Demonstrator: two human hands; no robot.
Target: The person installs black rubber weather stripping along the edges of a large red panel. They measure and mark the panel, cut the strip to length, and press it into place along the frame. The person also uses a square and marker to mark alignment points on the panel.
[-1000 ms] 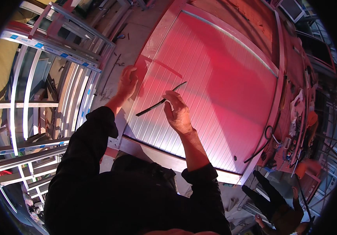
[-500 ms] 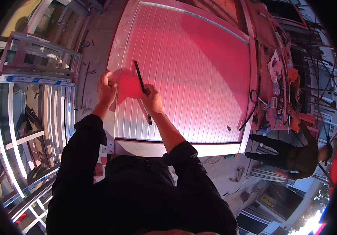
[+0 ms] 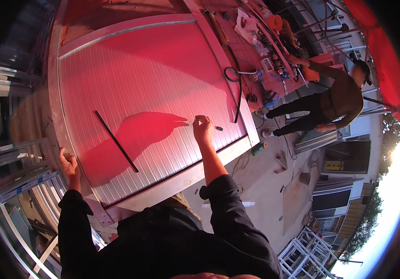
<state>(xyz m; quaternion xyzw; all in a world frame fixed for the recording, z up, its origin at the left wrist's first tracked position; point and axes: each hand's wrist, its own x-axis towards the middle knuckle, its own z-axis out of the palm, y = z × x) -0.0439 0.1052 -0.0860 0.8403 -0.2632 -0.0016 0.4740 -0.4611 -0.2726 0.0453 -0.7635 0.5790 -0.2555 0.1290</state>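
A ribbed metal panel [image 3: 163,100], tinted red by the light, sits in a pale metal frame [image 3: 160,194] in front of me. A thin black strip [image 3: 116,141] lies slantwise on its left part, untouched by either hand. My right hand [image 3: 203,131] is over the right part of the panel, fingers bent and apart, with nothing visible in them. Just right of its fingertips lies a small black piece [image 3: 218,128]. By the frame's left edge is my left hand [image 3: 69,164], fingers loosely curled and apart; it holds nothing visible.
Right of the frame, a workbench [image 3: 274,86] carries tools and an orange container [image 3: 274,22]. A long black strip with a looped end [image 3: 238,93] lies along the frame's right side. Another person [image 3: 334,100] stands by the bench. Metal frames [image 3: 21,186] are stacked at left.
My right hand has let go of the black strip, which now lies on the panel, and has moved right toward the small black piece. The view has turned to the right.
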